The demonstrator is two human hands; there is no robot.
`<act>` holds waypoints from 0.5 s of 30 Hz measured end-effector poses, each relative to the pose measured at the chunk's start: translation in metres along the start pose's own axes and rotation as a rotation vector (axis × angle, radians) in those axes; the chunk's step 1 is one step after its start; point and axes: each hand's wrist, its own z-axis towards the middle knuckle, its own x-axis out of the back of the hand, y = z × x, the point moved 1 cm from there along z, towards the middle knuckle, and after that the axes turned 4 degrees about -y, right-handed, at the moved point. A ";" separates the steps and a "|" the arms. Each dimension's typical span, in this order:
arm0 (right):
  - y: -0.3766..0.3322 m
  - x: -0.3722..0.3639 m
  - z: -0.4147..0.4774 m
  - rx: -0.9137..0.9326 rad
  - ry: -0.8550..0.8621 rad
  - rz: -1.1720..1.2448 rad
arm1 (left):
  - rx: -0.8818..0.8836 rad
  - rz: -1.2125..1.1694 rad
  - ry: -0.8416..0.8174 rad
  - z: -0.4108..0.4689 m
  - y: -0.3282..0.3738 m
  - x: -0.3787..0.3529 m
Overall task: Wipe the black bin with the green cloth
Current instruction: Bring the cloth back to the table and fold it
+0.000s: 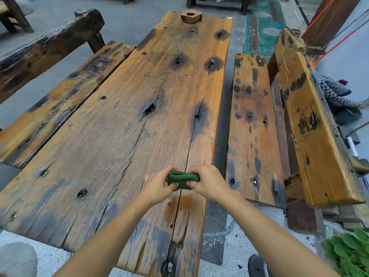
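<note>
A small green cloth (182, 179), bunched and folded, is held between both hands just above the near part of a long weathered wooden table (139, 108). My left hand (159, 184) pinches its left end and my right hand (207, 182) pinches its right end. A dark round object (257, 265) shows at the bottom edge, right of the table; I cannot tell whether it is the black bin.
Wooden benches flank the table, one on the left (54, 100) and one with a backrest on the right (253, 124). A hexagonal wooden block (191, 16) sits at the table's far end. Green leaves (351, 250) fill the lower right corner.
</note>
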 end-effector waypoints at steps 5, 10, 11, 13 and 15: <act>0.019 -0.080 -0.004 -0.033 -0.052 -0.140 | -0.004 0.265 -0.068 0.000 -0.041 -0.037; 0.019 -0.180 -0.053 -0.115 -0.407 -0.210 | 0.053 0.543 -0.415 -0.051 -0.092 -0.100; 0.016 -0.194 -0.063 -0.123 -0.468 -0.210 | 0.055 0.592 -0.484 -0.064 -0.101 -0.110; 0.008 -0.212 -0.082 -0.150 -0.504 -0.176 | 0.063 0.665 -0.581 -0.083 -0.113 -0.124; 0.000 -0.220 -0.097 -0.193 -0.478 -0.162 | 0.058 0.709 -0.584 -0.094 -0.117 -0.129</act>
